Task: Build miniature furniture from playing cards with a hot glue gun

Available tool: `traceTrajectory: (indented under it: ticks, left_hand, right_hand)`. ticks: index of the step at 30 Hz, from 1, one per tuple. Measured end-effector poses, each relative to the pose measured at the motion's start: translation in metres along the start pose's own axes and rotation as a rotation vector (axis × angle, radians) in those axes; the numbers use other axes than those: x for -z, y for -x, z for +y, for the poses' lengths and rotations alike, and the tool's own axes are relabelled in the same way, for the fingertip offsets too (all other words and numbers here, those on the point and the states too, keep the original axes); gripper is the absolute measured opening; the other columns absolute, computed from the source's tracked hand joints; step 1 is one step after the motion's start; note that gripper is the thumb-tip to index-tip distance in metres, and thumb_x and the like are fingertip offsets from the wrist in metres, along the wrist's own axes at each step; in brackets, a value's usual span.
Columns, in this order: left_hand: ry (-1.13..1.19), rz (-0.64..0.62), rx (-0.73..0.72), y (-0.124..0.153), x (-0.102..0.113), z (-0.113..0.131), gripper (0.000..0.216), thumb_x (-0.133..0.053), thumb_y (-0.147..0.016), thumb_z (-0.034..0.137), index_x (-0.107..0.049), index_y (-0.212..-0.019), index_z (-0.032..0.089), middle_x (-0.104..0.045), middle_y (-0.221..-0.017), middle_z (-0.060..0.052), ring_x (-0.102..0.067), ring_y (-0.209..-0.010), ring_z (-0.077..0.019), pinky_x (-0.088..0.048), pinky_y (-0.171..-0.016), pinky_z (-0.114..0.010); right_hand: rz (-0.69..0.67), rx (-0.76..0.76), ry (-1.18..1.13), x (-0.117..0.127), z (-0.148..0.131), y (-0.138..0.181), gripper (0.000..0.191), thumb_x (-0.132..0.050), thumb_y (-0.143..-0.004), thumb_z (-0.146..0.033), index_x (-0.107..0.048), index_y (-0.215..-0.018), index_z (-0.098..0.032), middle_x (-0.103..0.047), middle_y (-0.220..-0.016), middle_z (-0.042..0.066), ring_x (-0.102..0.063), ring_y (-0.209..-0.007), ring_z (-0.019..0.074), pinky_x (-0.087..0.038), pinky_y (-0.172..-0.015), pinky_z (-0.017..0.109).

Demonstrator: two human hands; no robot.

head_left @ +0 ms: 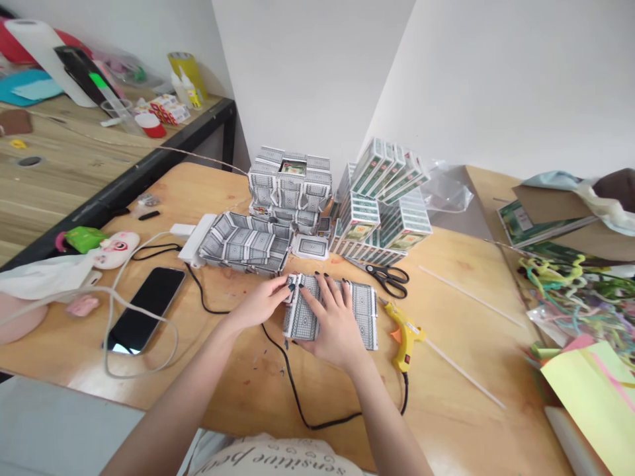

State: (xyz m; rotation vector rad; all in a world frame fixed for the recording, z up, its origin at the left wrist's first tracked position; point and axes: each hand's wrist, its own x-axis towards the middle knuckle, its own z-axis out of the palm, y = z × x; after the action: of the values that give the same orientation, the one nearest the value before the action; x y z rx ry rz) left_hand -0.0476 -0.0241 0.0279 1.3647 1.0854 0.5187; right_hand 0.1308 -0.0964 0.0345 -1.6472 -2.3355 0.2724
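A flat block built of grey-patterned playing cards (366,314) lies on the table in front of me. My right hand (333,317) rests on top of it, fingers spread, with the thumb low at its near left edge. At the block's far left corner, my left hand (266,299) pinches the card edge between closed fingers. Just beyond stand an open tray made of folded cards (243,246) and a taller card structure (290,182). A small stack of loose cards (311,246) lies beside the tray. To the right is a yellow hot glue gun (407,337).
Black scissors (389,277) lie near stacked card boxes (381,205). Glue sticks (469,377) lie at right. A phone (146,309) with a white cable is at left, beside a power strip (196,243). The glue gun's black cord (297,396) loops before me. Pipe cleaners (570,291) crowd the right.
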Motion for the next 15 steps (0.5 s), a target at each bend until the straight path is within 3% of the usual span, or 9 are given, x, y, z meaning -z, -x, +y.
traceTrajectory:
  ticks: [15]
  left_hand:
    - [-0.038,-0.02,-0.009,-0.0045,-0.0001,0.004,0.039,-0.048,-0.082,0.037,-0.06,-0.114,0.02,-0.068,-0.106,-0.001,-0.058,-0.104,-0.0241,-0.044,-0.092,-0.036]
  right_hand:
    - [-0.004,-0.005,0.011,0.0002,0.0008,-0.0009,0.085,-0.068,-0.061,-0.051,-0.039,-0.135,-0.022,-0.025,-0.147,0.015,-0.023,-0.133,0.0371,-0.009,-0.106,0.059]
